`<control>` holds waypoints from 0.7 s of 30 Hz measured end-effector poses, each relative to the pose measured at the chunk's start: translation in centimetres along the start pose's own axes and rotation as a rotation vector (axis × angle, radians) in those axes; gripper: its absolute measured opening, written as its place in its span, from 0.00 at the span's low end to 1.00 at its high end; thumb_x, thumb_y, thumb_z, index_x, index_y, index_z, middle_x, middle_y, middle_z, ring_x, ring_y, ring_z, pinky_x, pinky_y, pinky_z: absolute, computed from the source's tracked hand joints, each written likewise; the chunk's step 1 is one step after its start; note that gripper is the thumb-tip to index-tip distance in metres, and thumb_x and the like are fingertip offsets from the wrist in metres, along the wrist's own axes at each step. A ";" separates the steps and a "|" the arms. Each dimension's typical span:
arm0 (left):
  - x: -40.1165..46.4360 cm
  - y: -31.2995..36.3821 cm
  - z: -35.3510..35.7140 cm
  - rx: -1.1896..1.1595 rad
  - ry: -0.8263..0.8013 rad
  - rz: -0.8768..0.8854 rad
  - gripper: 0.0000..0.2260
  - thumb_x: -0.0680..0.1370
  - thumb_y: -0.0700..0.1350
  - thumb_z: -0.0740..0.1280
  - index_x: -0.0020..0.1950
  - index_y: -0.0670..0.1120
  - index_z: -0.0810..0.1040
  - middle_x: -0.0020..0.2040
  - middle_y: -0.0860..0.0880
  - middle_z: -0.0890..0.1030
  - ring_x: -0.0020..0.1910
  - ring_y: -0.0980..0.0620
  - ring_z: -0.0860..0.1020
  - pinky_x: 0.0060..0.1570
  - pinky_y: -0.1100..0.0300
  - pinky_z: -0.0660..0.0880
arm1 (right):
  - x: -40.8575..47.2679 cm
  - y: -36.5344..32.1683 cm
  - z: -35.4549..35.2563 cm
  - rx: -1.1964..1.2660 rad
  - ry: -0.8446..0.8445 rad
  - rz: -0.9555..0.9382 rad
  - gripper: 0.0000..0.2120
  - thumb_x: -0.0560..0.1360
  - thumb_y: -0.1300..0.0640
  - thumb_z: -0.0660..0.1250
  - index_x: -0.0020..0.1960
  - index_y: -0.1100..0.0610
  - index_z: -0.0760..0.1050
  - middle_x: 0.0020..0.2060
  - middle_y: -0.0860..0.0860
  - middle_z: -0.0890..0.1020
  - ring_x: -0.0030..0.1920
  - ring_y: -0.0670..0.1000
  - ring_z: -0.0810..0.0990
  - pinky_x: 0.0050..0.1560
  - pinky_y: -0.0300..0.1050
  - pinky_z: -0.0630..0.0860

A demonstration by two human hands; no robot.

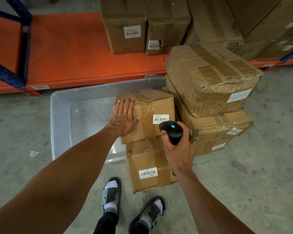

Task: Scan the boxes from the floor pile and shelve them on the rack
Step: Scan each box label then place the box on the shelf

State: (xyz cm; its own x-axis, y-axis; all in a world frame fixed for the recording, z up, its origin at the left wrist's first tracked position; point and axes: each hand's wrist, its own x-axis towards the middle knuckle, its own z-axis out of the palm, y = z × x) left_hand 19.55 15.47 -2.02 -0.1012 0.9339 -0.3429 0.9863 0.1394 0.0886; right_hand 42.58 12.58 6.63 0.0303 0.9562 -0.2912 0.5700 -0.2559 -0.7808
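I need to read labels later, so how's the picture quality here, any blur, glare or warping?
Head view: even, soft light; wide-angle bending at the rack edges; the label by the scanner is slightly soft, its text unreadable; mild sheen on the plastic bin.

Grey concrete floor carries stacked brown cardboard boxes and a clear plastic tub; orange steel rack shelf carries upright cartons.

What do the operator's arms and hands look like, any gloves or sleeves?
Both forearms are bare, no sleeves in view. Left hand and right hand wear no gloves, and no rings or watch show. No markings or cables on either arm.
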 end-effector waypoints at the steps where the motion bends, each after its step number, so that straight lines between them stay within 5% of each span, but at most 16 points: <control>1: 0.0 0.0 0.0 -0.001 0.001 0.000 0.35 0.83 0.63 0.43 0.80 0.40 0.40 0.81 0.40 0.46 0.80 0.40 0.44 0.73 0.50 0.32 | 0.0 0.0 0.1 0.006 0.001 0.000 0.30 0.75 0.42 0.73 0.72 0.42 0.66 0.53 0.43 0.79 0.53 0.48 0.81 0.53 0.45 0.81; 21: 2.8 -3.1 -2.4 -0.056 -0.038 -0.018 0.34 0.83 0.62 0.46 0.80 0.41 0.41 0.80 0.40 0.47 0.80 0.40 0.44 0.77 0.47 0.36 | -0.1 0.2 0.2 -0.009 -0.039 0.065 0.32 0.73 0.41 0.74 0.72 0.37 0.62 0.60 0.46 0.80 0.59 0.49 0.78 0.58 0.50 0.79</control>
State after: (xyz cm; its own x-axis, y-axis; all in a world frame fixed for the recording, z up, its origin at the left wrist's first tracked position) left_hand 15.90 18.42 -1.04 -0.1128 0.9179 -0.3804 0.9753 0.1754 0.1340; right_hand 42.48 12.39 6.39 0.0353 0.9314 -0.3623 0.5755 -0.3153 -0.7545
